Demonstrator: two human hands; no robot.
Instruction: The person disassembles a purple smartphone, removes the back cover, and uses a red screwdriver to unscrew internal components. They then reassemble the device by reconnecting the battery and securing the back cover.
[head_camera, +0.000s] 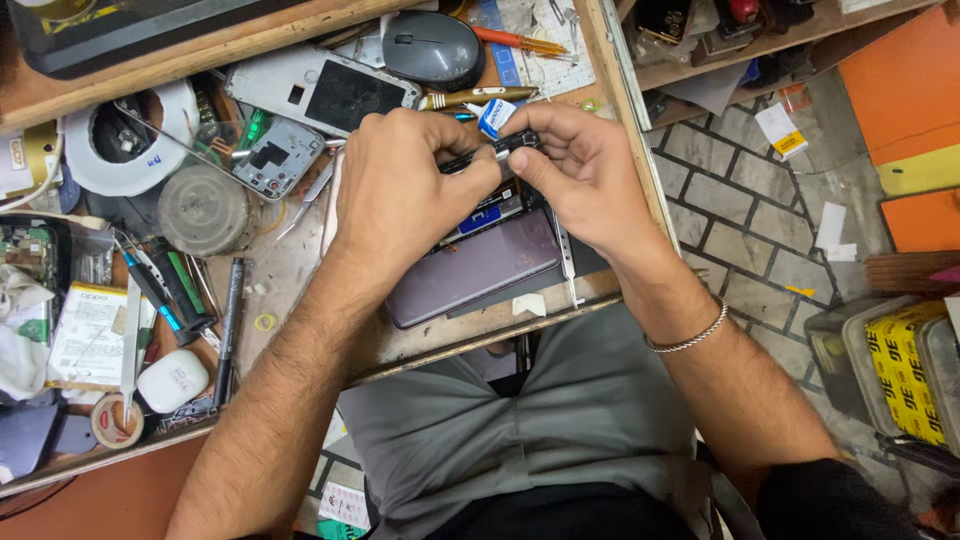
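Messy wooden workbench (300, 270) holds it all. Over it, both hands pinch a small black phone part (490, 152): left hand (400, 190) on one end, right hand (580, 170) on the other. Below lies a purple phone (470, 270). Squeezing too hard might snap the part, or it could slip into the clutter

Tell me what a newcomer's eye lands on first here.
First, the two bare hands meeting mid-bench: the left hand and right hand pinch a small slim black part between their fingers. Right below them lies a flat purple-grey phone back panel. Around them sprawls the cluttered wooden workbench, with a dark grey computer mouse at the top.
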